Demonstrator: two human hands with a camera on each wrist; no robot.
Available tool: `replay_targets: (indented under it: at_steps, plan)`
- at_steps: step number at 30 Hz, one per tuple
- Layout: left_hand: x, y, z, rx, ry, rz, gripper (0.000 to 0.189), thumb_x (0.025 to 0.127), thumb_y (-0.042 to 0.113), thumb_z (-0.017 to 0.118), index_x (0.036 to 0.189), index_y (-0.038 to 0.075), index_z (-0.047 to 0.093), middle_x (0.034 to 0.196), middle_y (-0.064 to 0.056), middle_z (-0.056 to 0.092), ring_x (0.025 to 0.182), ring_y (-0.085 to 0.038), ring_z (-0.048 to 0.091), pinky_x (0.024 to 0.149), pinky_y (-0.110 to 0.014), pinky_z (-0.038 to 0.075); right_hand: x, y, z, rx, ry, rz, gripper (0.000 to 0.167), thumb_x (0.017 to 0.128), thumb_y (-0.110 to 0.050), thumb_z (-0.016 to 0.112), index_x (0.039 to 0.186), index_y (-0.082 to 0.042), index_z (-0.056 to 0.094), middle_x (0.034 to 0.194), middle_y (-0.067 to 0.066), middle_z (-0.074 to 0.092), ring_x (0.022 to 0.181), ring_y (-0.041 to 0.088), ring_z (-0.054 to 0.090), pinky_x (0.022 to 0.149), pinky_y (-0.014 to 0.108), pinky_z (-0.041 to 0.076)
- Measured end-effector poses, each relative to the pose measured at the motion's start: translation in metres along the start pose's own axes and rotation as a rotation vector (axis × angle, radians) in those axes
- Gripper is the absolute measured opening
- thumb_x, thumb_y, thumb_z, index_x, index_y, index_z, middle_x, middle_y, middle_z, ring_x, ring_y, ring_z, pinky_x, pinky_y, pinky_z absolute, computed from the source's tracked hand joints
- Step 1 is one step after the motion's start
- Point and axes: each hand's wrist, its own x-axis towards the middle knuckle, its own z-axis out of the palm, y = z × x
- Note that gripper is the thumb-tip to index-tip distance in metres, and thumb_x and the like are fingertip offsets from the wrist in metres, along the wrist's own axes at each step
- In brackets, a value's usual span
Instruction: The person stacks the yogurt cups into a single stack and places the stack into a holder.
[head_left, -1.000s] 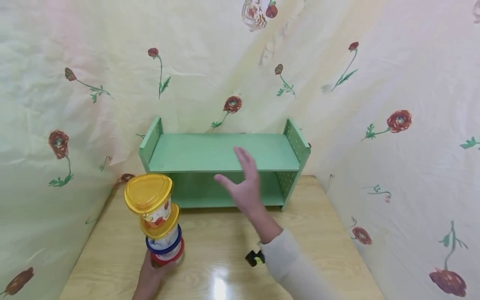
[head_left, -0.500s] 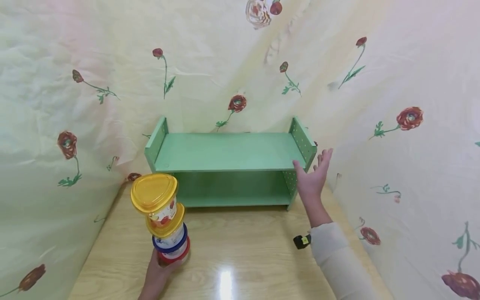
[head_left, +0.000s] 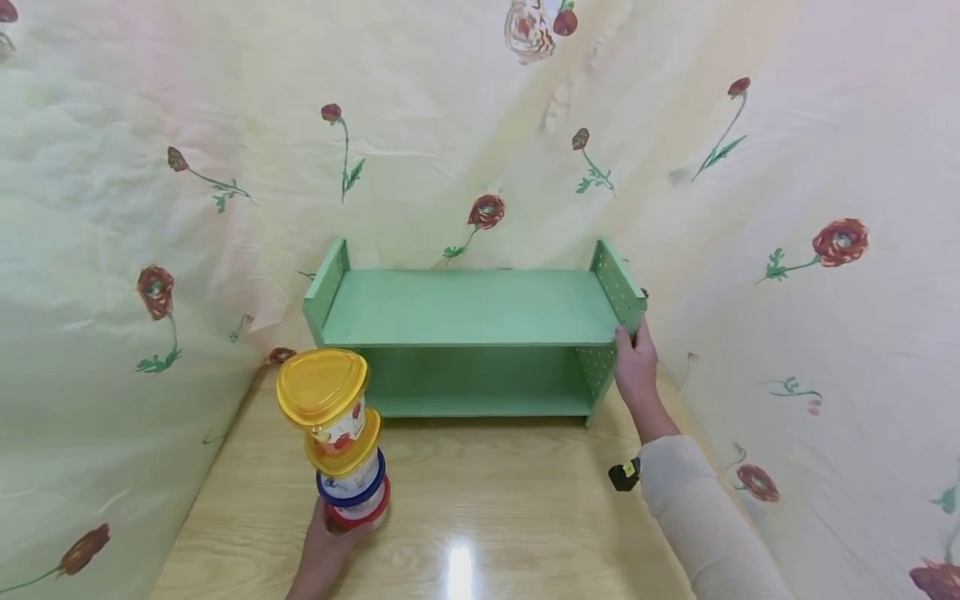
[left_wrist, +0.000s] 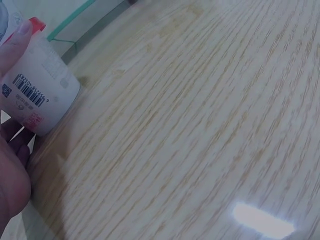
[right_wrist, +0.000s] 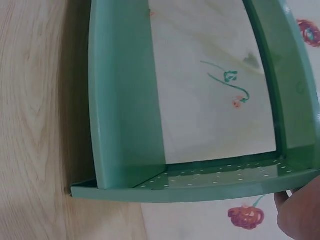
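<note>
In front of the green shelf's (head_left: 472,308) left end, the left hand (head_left: 327,546) has its thumb and fingers curled round the red-lidded bottom tub (left_wrist: 47,82) of a stack of tubs (head_left: 341,432), topped by blue, yellow and yellow lids. At the shelf's right end, the right hand (head_left: 636,372) grips the side panel (head_left: 620,287) by its front edge, thumb inside

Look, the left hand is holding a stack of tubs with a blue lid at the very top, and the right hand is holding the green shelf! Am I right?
Almost: the top lid is yellow, not blue, as the head view shows. The left hand is holding the stack of tubs, and the right hand is holding the green shelf.
</note>
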Motion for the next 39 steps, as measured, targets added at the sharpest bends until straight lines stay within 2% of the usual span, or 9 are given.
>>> replay_targets:
  at_steps: [5, 9, 14, 18, 21, 26, 32, 39]
  plan:
    - [0.000, 0.004, 0.002, -0.021, -0.032, 0.024, 0.113, 0.072, 0.029, 0.092, 0.158, 0.012, 0.019, 0.155, -0.019, 0.035, 0.143, -0.043, 0.031, 0.117, -0.063, 0.024, 0.002, 0.013, -0.003, -0.020, 0.005, 0.043, 0.058, 0.110, -0.036, 0.034, 0.162, -0.014, 0.020, 0.163, 0.011, 0.030, 0.148, 0.029, 0.028, 0.122, 0.046, 0.024]
    - [0.001, 0.008, -0.007, 0.002, -0.065, 0.038, 0.118, 0.069, 0.027, 0.094, 0.158, 0.017, 0.017, 0.156, -0.016, 0.035, 0.144, -0.043, 0.031, 0.117, -0.064, 0.024, 0.005, 0.017, 0.005, 0.024, 0.018, 0.070, 0.056, 0.110, -0.035, 0.037, 0.159, -0.009, 0.027, 0.159, 0.013, 0.036, 0.146, 0.029, 0.035, 0.120, 0.045, 0.029]
    - [0.004, 0.014, -0.015, 0.056, -0.110, 0.029, 0.118, 0.067, 0.030, 0.095, 0.157, 0.020, 0.019, 0.155, -0.012, 0.037, 0.144, -0.041, 0.032, 0.116, -0.064, 0.026, 0.008, 0.015, 0.009, 0.061, 0.038, 0.024, 0.054, 0.109, -0.031, 0.042, 0.155, -0.004, 0.035, 0.155, 0.015, 0.042, 0.143, 0.028, 0.039, 0.118, 0.042, 0.032]
    - [0.008, 0.017, -0.018, 0.045, -0.149, 0.051, 0.112, 0.069, 0.027, 0.094, 0.155, 0.022, 0.023, 0.152, -0.008, 0.041, 0.142, -0.038, 0.037, 0.115, -0.063, 0.029, 0.008, 0.016, 0.007, 0.043, 0.050, -0.004, 0.052, 0.109, -0.029, 0.044, 0.153, -0.001, 0.038, 0.153, 0.017, 0.043, 0.143, 0.028, 0.039, 0.118, 0.042, 0.032]
    - [0.010, 0.018, -0.019, 0.039, -0.171, 0.078, 0.108, 0.070, 0.022, 0.094, 0.154, 0.022, 0.026, 0.151, -0.010, 0.044, 0.140, -0.038, 0.040, 0.114, -0.063, 0.031, 0.007, 0.018, 0.005, 0.017, 0.045, -0.004, 0.053, 0.109, -0.031, 0.042, 0.153, -0.002, 0.037, 0.154, 0.016, 0.043, 0.144, 0.028, 0.038, 0.119, 0.043, 0.031]
    - [0.010, 0.020, -0.019, 0.112, -0.163, 0.088, 0.104, 0.070, 0.024, 0.094, 0.152, 0.015, 0.031, 0.149, -0.015, 0.046, 0.137, -0.041, 0.043, 0.112, -0.064, 0.034, 0.005, 0.022, 0.005, 0.010, 0.021, -0.006, 0.054, 0.110, -0.033, 0.040, 0.155, -0.004, 0.035, 0.155, 0.016, 0.042, 0.145, 0.029, 0.036, 0.119, 0.044, 0.031]
    - [0.009, 0.021, -0.011, 0.121, -0.126, 0.064, 0.103, 0.069, 0.030, 0.094, 0.151, 0.015, 0.032, 0.146, -0.014, 0.049, 0.135, -0.038, 0.046, 0.111, -0.061, 0.037, 0.002, 0.021, 0.008, 0.010, 0.025, -0.009, 0.054, 0.109, -0.033, 0.041, 0.155, -0.006, 0.035, 0.155, 0.014, 0.043, 0.144, 0.028, 0.037, 0.119, 0.044, 0.031]
    - [0.012, 0.021, 0.013, 0.117, -0.092, 0.121, 0.100, 0.069, 0.030, 0.095, 0.148, 0.013, 0.036, 0.140, -0.013, 0.056, 0.128, -0.036, 0.053, 0.107, -0.058, 0.042, 0.001, 0.019, 0.007, 0.017, 0.049, -0.039, 0.051, 0.110, -0.029, 0.042, 0.155, -0.005, 0.037, 0.153, 0.015, 0.044, 0.143, 0.027, 0.038, 0.118, 0.044, 0.032]
